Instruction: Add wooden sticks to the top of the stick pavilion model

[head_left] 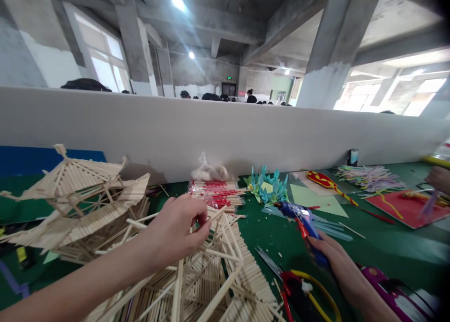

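Observation:
My left hand (pixel 186 223) is over a model built of thin wooden sticks (pixel 253 265), its thumb and fingers pinched on a short wooden stick (pixel 218 214) at the top of the open frame. Part of that stick is hidden by the fingers. To the right, my right hand (pixel 328 249) is wrapped round a blue hot glue gun (pixel 302 214) with a red-orange trigger. The gun's nozzle points left and away from me, apart from the model. Below it lie scissors (pixel 281 270), their blades towards the model, and clear glue sticks (pixel 332 228).
A stick-built pavilion (pixel 84 181) stands at left. Bagged red and wooden sticks (pixel 218 190) and a teal paper flower (pixel 267 183) lie before the white partition (pixel 211 130). Another person's hand (pixel 439 179) is at far right by a red sheet (pixel 411 209).

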`<state>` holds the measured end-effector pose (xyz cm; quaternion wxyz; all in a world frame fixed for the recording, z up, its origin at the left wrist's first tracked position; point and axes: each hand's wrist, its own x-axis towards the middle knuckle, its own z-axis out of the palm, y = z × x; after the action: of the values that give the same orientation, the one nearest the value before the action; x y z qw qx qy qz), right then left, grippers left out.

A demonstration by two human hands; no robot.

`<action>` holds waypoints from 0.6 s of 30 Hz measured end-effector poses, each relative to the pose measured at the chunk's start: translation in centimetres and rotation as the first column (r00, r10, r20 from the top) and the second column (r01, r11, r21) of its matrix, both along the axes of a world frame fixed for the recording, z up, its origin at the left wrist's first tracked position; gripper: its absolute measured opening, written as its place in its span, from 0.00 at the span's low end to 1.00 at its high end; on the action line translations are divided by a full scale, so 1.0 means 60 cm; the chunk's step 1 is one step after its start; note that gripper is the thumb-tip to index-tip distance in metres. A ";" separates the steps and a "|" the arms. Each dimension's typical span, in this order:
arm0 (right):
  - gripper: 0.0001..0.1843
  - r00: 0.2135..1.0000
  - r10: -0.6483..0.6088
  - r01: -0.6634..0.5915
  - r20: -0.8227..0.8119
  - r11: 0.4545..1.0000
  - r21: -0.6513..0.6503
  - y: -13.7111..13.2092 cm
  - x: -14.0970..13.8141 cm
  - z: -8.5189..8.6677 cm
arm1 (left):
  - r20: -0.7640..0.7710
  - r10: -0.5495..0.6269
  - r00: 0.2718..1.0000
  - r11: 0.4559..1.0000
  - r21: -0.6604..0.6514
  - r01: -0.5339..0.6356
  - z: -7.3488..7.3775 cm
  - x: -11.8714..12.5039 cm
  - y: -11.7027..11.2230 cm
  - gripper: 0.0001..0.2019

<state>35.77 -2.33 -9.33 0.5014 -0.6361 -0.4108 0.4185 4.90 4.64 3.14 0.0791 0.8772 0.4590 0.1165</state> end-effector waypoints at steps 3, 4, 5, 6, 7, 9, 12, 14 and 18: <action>0.16 0.967 0.156 -0.157 -0.203 0.988 0.009 -0.014 -0.047 0.047 | 0.008 -0.002 1.000 1.000 -0.013 0.002 0.000 -0.002 0.001 0.07; 0.17 0.954 0.195 -0.192 -0.229 0.981 0.035 -0.018 -0.060 0.060 | 0.009 -0.004 1.000 1.000 -0.019 0.004 0.000 -0.003 0.001 0.07; 0.18 0.940 0.239 -0.231 -0.244 0.971 0.061 -0.021 -0.071 0.070 | 0.011 -0.007 1.000 1.000 -0.025 0.007 0.000 -0.004 0.001 0.08; 0.19 0.927 0.278 -0.266 -0.253 0.960 0.083 -0.023 -0.080 0.079 | 0.015 -0.009 1.000 1.000 -0.029 0.009 0.000 -0.004 0.002 0.08; 0.21 0.914 0.310 -0.294 -0.261 0.951 0.100 -0.024 -0.087 0.085 | 0.020 -0.010 1.000 0.999 -0.033 0.011 0.001 -0.005 0.002 0.08; 0.21 0.897 0.351 -0.331 -0.267 0.936 0.119 -0.024 -0.096 0.093 | 0.034 -0.011 0.999 0.999 -0.040 0.012 0.000 -0.006 0.002 0.08; 0.19 0.906 0.348 -0.329 -0.241 0.937 0.120 -0.024 -0.102 0.097 | 0.054 -0.018 0.998 0.998 -0.053 0.021 0.000 -0.009 0.003 0.09; 0.20 0.921 0.317 -0.299 -0.228 0.948 0.110 -0.025 -0.105 0.098 | 0.062 -0.033 0.998 0.997 -0.062 0.037 0.000 -0.011 0.004 0.10; 0.20 0.940 0.285 -0.268 -0.190 0.957 0.111 -0.029 -0.109 0.099 | 0.073 -0.058 0.996 0.994 -0.084 0.064 0.001 -0.017 0.009 0.10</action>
<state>29.22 -4.07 -3.41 0.5034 -0.5042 -0.4596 0.5302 3.89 5.16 3.18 0.1366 0.8819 0.4335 0.1251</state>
